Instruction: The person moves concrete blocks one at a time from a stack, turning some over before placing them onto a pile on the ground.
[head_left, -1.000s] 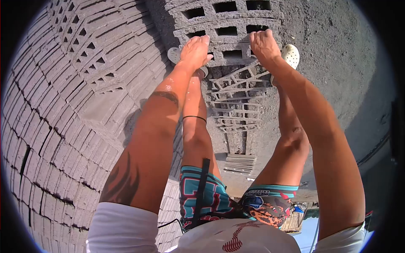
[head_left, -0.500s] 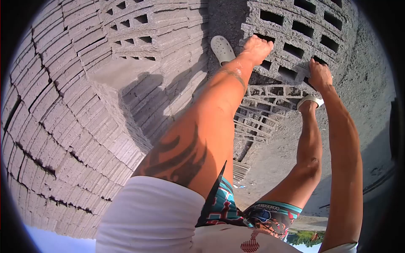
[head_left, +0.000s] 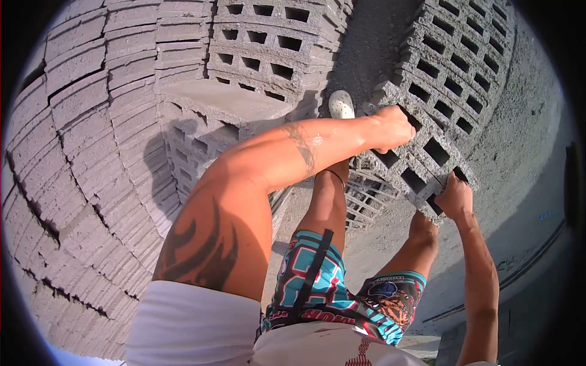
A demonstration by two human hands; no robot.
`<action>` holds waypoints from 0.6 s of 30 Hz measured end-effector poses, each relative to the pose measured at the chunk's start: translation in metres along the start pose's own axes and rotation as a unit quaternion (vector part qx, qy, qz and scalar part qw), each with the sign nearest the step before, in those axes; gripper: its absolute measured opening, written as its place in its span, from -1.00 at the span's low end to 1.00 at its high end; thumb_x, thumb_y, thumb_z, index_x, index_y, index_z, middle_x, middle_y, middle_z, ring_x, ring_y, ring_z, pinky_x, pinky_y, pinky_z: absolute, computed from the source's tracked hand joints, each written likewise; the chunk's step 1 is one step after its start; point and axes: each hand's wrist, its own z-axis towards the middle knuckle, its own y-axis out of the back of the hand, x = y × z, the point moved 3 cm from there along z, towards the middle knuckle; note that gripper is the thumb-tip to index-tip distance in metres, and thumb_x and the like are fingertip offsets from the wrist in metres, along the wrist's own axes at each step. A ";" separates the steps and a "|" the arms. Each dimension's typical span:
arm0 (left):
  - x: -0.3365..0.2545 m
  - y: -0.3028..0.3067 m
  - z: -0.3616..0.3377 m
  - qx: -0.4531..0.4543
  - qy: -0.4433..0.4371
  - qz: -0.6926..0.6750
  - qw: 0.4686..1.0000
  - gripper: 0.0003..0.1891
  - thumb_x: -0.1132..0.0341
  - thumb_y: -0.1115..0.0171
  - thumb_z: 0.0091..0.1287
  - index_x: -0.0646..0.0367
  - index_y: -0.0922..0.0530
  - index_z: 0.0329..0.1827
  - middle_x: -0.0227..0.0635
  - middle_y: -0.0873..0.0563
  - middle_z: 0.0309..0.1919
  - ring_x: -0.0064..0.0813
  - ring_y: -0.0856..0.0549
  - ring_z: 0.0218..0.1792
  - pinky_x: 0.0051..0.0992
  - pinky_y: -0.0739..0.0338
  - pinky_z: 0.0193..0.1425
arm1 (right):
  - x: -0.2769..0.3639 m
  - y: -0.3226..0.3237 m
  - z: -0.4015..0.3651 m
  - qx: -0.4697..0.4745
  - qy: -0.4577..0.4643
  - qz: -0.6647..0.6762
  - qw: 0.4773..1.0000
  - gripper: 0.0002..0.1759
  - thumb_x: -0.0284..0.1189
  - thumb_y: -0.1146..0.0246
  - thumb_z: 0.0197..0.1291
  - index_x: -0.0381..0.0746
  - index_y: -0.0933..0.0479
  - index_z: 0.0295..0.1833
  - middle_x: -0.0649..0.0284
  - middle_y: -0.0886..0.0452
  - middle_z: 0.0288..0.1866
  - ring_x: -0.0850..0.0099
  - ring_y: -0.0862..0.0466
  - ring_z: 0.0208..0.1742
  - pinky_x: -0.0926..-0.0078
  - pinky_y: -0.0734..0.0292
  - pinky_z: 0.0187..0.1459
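Two grey hollow concrete blocks, pressed together in a pair, hang tilted in front of my legs, their open cells facing up toward me. My left hand is closed around the upper-left end, its fingers hooked into a cell. At the lower-right end my right hand grips the blocks, with fingertips in another cell. The inner sides of the fingers are hidden. Just beyond the pair stands a stack of similar blocks.
A tall wall of stacked blocks fills the left side, with a lower ledge in it. More blocks lie low between my legs. My left foot in a pale clog stands beside a narrow gravel gap.
Both hands have come away from the stack and nearer my body, carrying the pair of concrete blocks. My left elbow is more bent, and the view has swung right.
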 end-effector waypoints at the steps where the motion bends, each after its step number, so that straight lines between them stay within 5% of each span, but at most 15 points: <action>1: 0.000 0.023 -0.024 -0.033 -0.015 -0.001 0.999 -0.70 0.43 -0.39 -0.07 0.26 -0.62 -0.21 -0.16 -0.76 -0.49 -0.15 -0.80 -0.35 -0.20 -0.64 -0.33 | 0.019 0.023 -0.015 -0.008 -0.003 0.000 1.000 -0.50 -0.33 -0.46 -0.17 -0.34 -0.48 -0.12 -0.08 -0.72 -0.22 -0.08 -0.73 -0.10 0.09 -0.65 -0.01; 8: 0.046 0.143 -0.211 -0.120 0.016 0.083 0.989 -0.67 0.46 -0.39 -0.10 0.26 -0.55 -0.23 -0.14 -0.74 -0.44 -0.13 -0.79 -0.33 -0.21 -0.61 -0.22 | 0.179 0.161 -0.057 -0.076 0.027 -0.035 0.996 -0.49 -0.31 -0.51 -0.24 -0.32 -0.48 -0.19 -0.04 -0.69 -0.30 -0.05 -0.72 -0.14 0.12 -0.64 -0.07; 14: 0.146 0.148 -0.345 -0.086 0.176 0.151 0.969 -0.50 0.51 -0.46 -0.21 0.31 -0.49 -0.12 -0.13 -0.71 -0.33 -0.02 -0.72 -0.16 -0.17 -0.56 -0.01 | 0.324 0.201 0.022 -0.104 0.112 -0.082 0.985 -0.48 -0.24 -0.49 -0.12 -0.31 -0.54 -0.07 -0.02 -0.74 -0.33 0.04 -0.79 -0.24 0.13 -0.70 -0.19; 18: 0.211 0.124 -0.415 -0.094 0.252 0.139 0.953 -0.26 0.49 -0.53 -0.16 0.42 -0.48 0.20 0.00 -0.71 -0.13 0.10 -0.66 0.01 -0.12 -0.58 0.15 | 0.405 0.213 0.071 -0.099 0.188 -0.094 0.973 -0.48 -0.28 -0.46 0.00 -0.31 -0.61 0.06 0.06 -0.79 -0.16 0.14 -0.81 -0.08 0.27 -0.75 -0.06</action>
